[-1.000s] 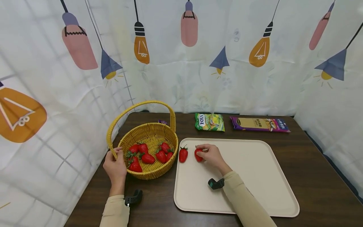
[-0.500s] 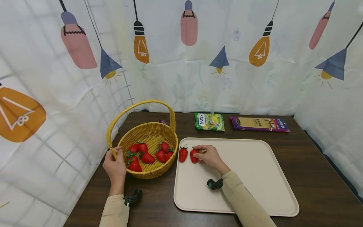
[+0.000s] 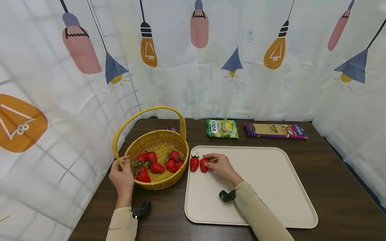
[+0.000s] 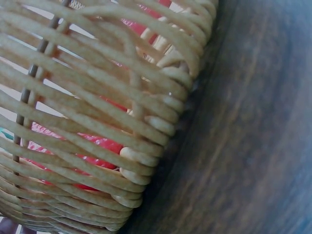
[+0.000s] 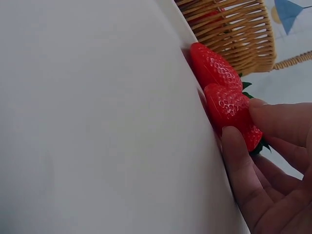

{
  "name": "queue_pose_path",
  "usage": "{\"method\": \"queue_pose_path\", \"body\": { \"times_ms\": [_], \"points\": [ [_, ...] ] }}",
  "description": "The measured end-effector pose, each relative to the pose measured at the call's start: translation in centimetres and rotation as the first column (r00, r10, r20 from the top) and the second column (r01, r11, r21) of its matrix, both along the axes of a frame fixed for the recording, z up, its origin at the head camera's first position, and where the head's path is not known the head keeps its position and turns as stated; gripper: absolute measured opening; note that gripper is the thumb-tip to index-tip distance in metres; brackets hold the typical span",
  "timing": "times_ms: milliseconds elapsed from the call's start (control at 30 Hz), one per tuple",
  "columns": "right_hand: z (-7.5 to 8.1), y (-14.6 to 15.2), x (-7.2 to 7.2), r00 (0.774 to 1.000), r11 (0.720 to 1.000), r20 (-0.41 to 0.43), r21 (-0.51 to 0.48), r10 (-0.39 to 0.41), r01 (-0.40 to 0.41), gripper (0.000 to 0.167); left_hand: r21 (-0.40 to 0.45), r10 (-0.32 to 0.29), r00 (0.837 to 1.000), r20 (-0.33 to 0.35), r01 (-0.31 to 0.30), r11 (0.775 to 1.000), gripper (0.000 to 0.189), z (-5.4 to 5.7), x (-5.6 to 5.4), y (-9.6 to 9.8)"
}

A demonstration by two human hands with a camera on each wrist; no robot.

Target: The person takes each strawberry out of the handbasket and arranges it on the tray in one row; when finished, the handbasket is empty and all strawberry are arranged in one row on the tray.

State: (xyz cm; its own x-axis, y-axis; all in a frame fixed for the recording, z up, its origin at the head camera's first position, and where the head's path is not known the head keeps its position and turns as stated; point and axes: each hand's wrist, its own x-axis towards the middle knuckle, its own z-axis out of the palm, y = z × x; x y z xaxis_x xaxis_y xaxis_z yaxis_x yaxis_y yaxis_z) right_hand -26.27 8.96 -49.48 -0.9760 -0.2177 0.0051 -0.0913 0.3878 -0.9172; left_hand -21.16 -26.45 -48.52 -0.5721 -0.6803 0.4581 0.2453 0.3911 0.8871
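On the left of the table stands a yellow wicker basket (image 3: 161, 185) with several strawberries (image 3: 156, 168) in it. The left hand (image 3: 122, 177) grips the basket at the left foot of its handle (image 3: 135, 116); in the left wrist view the woven wall (image 4: 97, 107) fills much of the picture. My right hand (image 3: 222, 166) pinches a strawberry (image 3: 203, 164) between thumb and fingers on the beige tray (image 3: 256, 201). Close beside it, at the tray's left end, lies another strawberry (image 3: 194, 164). Both berries (image 5: 229, 107) look nearly touching in the right wrist view, leaves pointing away.
Behind the tray lie a green candy bag (image 3: 222, 129) and a long purple-and-gold packet (image 3: 275, 131). A small purple wrapper (image 3: 172, 129) shows behind the basket. A patterned curtain (image 3: 187, 87) surrounds the dark wooden table (image 3: 163, 214).
My right hand has moved the pinched strawberry left across the tray, closer to the other one. The left hand stays on the basket.
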Motion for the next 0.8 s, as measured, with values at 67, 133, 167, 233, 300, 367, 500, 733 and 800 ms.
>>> {"method": "queue_pose_path", "body": {
  "times_ms": [67,133,167,233,300,367,500,733,800],
  "points": [
    [-0.04,-0.03,-0.02,1.0,1.0,-0.003,0.001,0.009,-0.009,0.028,0.001,0.004,1.0,0.002,-0.004,1.0,0.018,0.01,0.01,-0.01],
    [-0.07,-0.07,-0.04,1.0,1.0,-0.003,-0.008,0.016,-0.016,0.028,0.002,0.007,1.0,0.004,-0.007,1.0,0.018,0.01,0.0,-0.02],
    [-0.06,-0.08,-0.02,1.0,1.0,-0.002,-0.014,0.018,-0.018,0.028,0.001,0.008,1.0,0.005,-0.008,1.0,0.018,0.01,0.0,-0.03],
    [0.01,-0.11,0.01,1.0,0.999,0.003,-0.032,0.02,-0.02,0.029,0.001,0.008,1.0,0.005,-0.008,1.0,0.018,0.02,0.01,-0.03],
    [0.06,-0.13,0.02,1.0,0.999,0.012,-0.052,0.017,-0.017,0.028,0.0,0.007,1.0,0.006,-0.007,1.0,0.019,0.02,0.01,-0.04],
    [0.07,-0.12,-0.04,1.0,0.997,0.021,-0.073,0.004,-0.003,0.027,-0.001,0.005,1.0,0.005,-0.005,1.0,0.019,0.01,0.01,-0.05],
    [0.01,0.03,-0.28,0.999,0.994,0.02,-0.103,-0.046,0.048,0.022,0.0,0.004,1.0,0.006,-0.004,1.0,0.02,-0.04,-0.02,-0.09],
    [0.3,0.49,-0.51,0.982,0.974,-0.02,-0.129,-0.19,0.186,0.019,0.009,0.001,1.0,-0.003,-0.001,1.0,0.018,-0.16,0.0,-0.1],
    [0.48,0.52,-0.5,0.976,0.964,-0.027,-0.165,-0.216,0.208,0.019,0.009,-0.002,1.0,-0.007,0.003,1.0,0.018,-0.16,0.01,-0.11]
  ]
}}
